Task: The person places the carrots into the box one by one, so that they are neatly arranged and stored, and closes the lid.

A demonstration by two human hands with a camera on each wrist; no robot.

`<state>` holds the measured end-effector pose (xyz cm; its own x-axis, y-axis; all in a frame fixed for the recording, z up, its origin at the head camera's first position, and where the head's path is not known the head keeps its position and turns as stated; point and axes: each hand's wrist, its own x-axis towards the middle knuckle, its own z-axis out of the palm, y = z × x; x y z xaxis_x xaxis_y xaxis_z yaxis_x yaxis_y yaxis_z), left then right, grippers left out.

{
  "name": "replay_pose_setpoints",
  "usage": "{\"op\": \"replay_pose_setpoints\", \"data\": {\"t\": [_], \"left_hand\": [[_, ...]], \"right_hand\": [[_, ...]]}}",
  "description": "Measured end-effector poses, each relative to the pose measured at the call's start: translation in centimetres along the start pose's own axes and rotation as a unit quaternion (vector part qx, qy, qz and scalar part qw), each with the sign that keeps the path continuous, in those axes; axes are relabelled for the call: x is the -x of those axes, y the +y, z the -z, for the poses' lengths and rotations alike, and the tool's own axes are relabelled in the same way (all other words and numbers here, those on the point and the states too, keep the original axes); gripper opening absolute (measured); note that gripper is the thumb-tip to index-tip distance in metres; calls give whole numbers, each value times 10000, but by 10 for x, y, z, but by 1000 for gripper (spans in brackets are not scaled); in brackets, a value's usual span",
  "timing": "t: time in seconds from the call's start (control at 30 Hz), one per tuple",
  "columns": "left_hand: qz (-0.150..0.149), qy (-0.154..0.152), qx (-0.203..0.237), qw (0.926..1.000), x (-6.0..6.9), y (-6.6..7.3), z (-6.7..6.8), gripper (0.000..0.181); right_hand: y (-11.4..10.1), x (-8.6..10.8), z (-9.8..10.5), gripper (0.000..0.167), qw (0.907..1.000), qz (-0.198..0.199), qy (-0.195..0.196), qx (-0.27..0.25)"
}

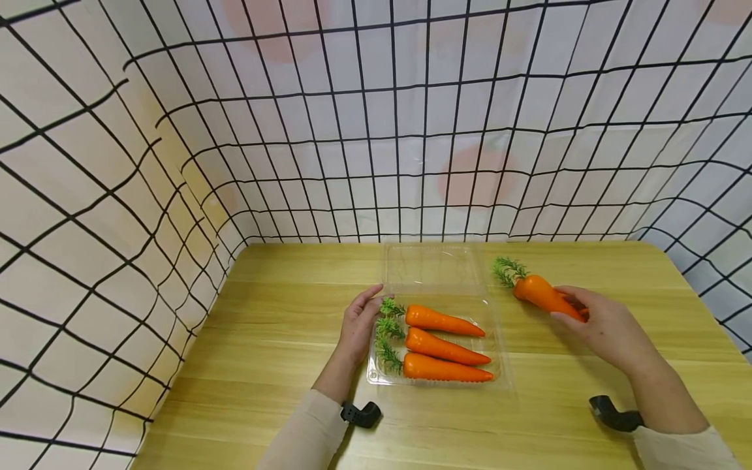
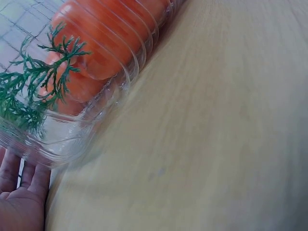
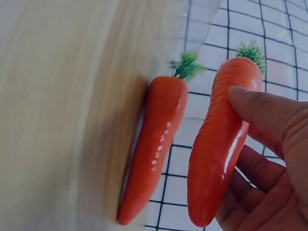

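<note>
My right hand (image 1: 611, 331) pinches an orange carrot (image 3: 211, 159) with a green leafy top, thumb on one side and fingers on the other. Beside it, in the right wrist view, another carrot (image 3: 156, 144) lies on the table; in the head view it is mostly hidden by the held one. Three carrots (image 1: 444, 321) lie side by side in a clear plastic clamshell box (image 1: 503, 365), leafy tops to the left. Its lid (image 1: 431, 266) is folded back, away from me. At the box's left side is my left hand (image 1: 356, 324), its fairly straight fingers (image 2: 41, 179) against the wall.
The wooden tabletop (image 1: 270, 326) spreads under everything. Black wire grid panels (image 1: 329, 150) stand along the back and sides, with pale cloth behind them. A black wrist camera mount (image 1: 361, 414) sits on the left wrist, and another mount (image 1: 613, 414) on the right.
</note>
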<state>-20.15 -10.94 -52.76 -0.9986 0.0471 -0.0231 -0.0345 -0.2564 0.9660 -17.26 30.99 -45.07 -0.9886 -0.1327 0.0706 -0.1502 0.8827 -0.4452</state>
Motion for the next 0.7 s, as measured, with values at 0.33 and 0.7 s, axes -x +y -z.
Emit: {"op": "replay_pose_setpoints", "data": {"t": [0.33,0.7], "left_hand": [[30,16,6,10000,1,1,0,43],[54,-7,40,10000,0,1,0,43]], "right_hand": [[-28,4,5,60,9997,168,110,-129],[-59,7,11,56,9971,727,206,-99]]}}
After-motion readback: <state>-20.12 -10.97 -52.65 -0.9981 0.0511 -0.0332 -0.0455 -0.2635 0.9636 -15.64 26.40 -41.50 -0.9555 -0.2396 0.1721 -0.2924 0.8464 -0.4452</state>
